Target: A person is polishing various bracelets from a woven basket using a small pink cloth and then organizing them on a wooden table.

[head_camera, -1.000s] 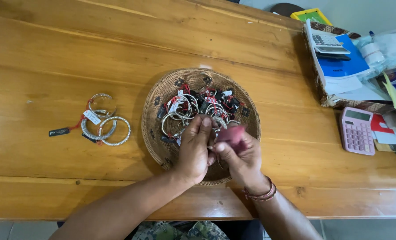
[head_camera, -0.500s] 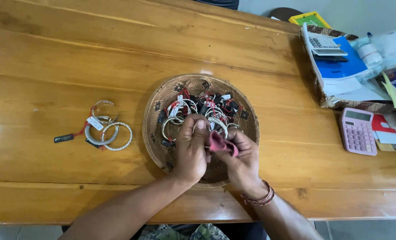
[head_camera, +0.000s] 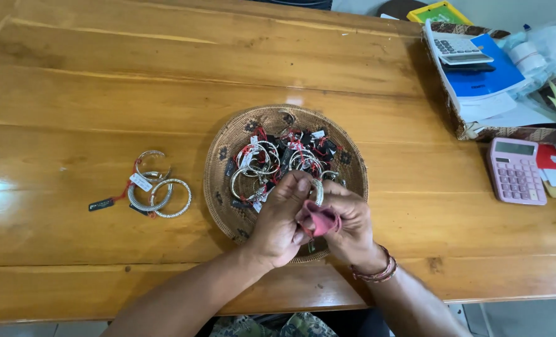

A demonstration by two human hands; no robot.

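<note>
Pink cloth [head_camera: 320, 219], a small folded scrap, now sits bunched lower between both hands than a second ago, rubbing a silver bangle [head_camera: 317, 190] over the near rim of the round woven basket [head_camera: 221, 156]. The left hand [head_camera: 281, 221] pinches the bangle; the right hand [head_camera: 353, 224] pinches the cloth. Fingers hide most of the bangle. Three tagged bangles [head_camera: 153, 187] lie toward the wooden table's [head_camera: 103, 75] left edge.

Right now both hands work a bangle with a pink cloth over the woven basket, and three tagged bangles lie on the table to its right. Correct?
Not quite. The loose tagged bangles lie to the left of the woven basket, not the right, as the head view shows. The rest holds: left hand and right hand work a bangle with the pink cloth over it.
</note>
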